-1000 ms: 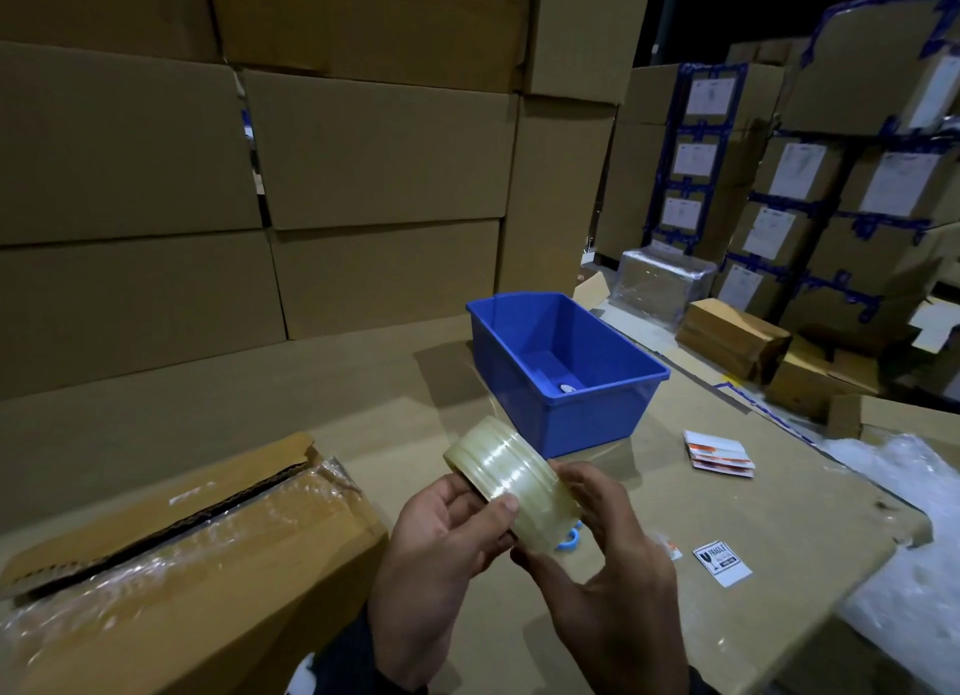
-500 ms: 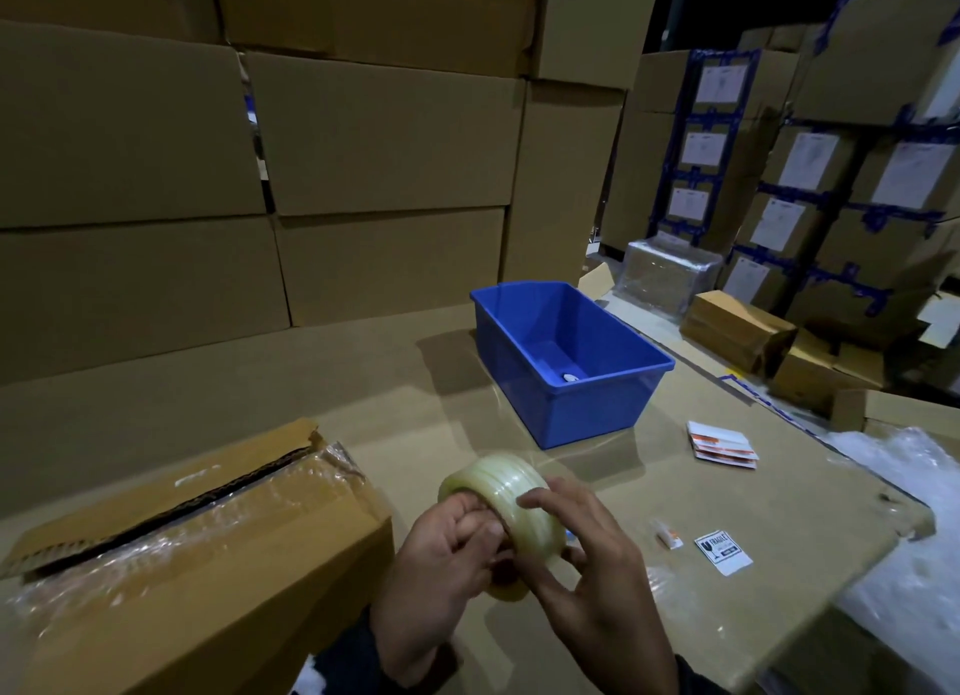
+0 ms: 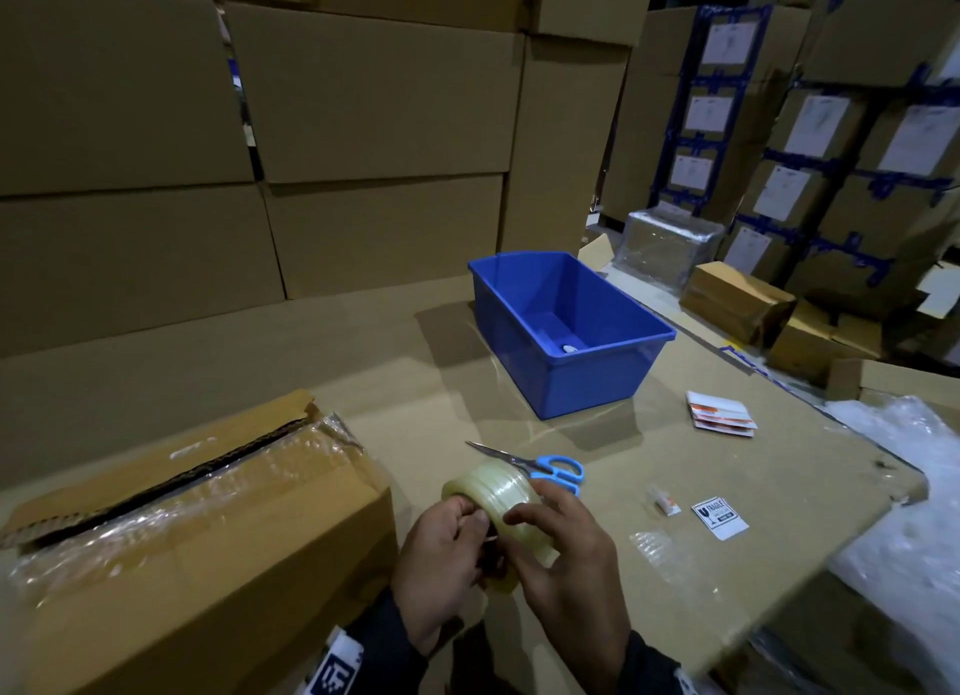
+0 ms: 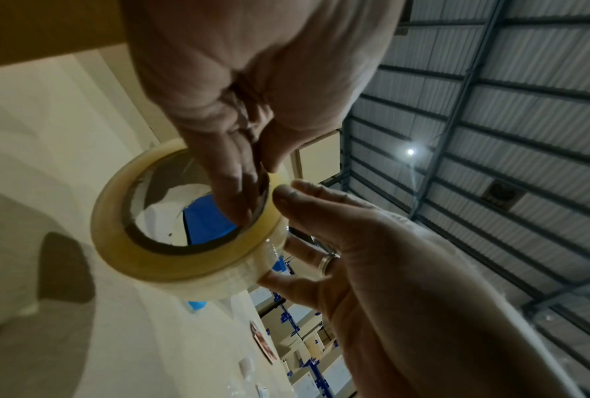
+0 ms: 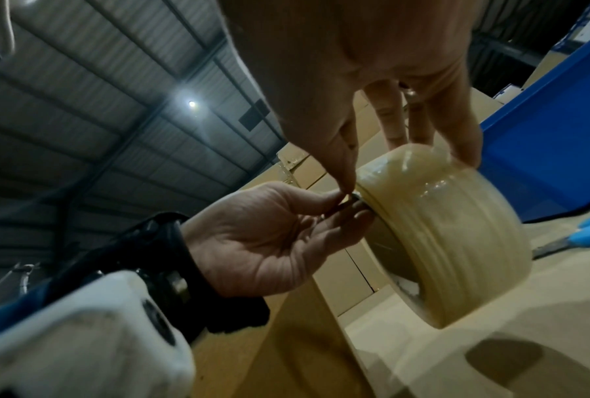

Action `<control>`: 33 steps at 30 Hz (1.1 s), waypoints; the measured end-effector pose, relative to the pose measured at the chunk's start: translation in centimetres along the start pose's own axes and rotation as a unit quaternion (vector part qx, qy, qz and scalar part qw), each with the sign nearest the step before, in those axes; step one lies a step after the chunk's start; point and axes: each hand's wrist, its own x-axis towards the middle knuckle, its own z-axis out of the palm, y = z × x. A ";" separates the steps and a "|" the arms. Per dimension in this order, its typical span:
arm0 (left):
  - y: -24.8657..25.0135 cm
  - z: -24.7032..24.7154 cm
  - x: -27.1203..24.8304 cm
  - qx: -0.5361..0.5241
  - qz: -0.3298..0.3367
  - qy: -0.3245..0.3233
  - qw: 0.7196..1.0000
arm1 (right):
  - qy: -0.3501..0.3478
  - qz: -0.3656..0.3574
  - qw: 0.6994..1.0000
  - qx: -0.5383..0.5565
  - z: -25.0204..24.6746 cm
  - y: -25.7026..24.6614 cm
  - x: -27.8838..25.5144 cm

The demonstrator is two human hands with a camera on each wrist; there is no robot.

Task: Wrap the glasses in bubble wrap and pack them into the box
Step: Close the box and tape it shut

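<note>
**Head view: both hands on a roll of clear tape beside the taped carton**

Head view shows the left hand (image 3: 441, 559) and the right hand (image 3: 566, 554) holding a roll of clear packing tape (image 3: 498, 507) between them, above the cardboard-covered surface (image 3: 727, 486). In the left wrist view the left fingers (image 4: 232, 183) reach into the roll's core with the thumb on the outer rim, so that hand grips the roll. The right fingers (image 5: 464, 140) curl over the outer face of the roll and the thumb presses at its edge; a ring sits on one right finger.

The cardboard box (image 3: 182, 538) stands just left of the hands, its flaps down with a dark gap along the seam and clear film or tape over the top. No glasses show in any view; whether they lie inside the box cannot be told. Blue-handled scissors (image 3: 540, 468) lie just beyond the roll. A blue plastic bin (image 3: 597, 372) stands farther beyond the roll, with a small pale object, too small to identify, on its floor. Bubble wrap (image 3: 904, 512) lies off the surface's edge, well right of the roll. A "fragile" sticker (image 3: 719, 517) and a small stack of labels (image 3: 719, 413) lie right of the roll.
</note>
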 end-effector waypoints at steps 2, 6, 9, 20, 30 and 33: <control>-0.4 0.0 0.2 0.005 -0.011 0.002 1.000 | -0.007 0.019 1.000 -0.001 0.3 0.6 -0.4; -0.9 0.1 0.3 0.025 -0.011 0.000 1.000 | -0.002 0.017 1.000 -0.006 0.9 1.3 -1.0; -1.1 0.1 0.5 0.041 -0.009 0.003 0.999 | -0.002 0.023 1.000 -0.005 1.2 1.4 -1.2; -0.8 -0.2 0.8 0.049 -0.025 0.008 0.998 | 0.004 0.026 0.999 -0.028 1.4 1.6 -1.2; -0.8 0.1 1.0 0.045 -0.012 0.016 0.999 | 0.003 0.047 0.998 -0.033 1.6 1.6 -0.9; -0.7 0.0 1.0 0.046 -0.020 0.013 0.999 | 0.012 0.046 0.999 -0.025 1.6 1.3 -0.8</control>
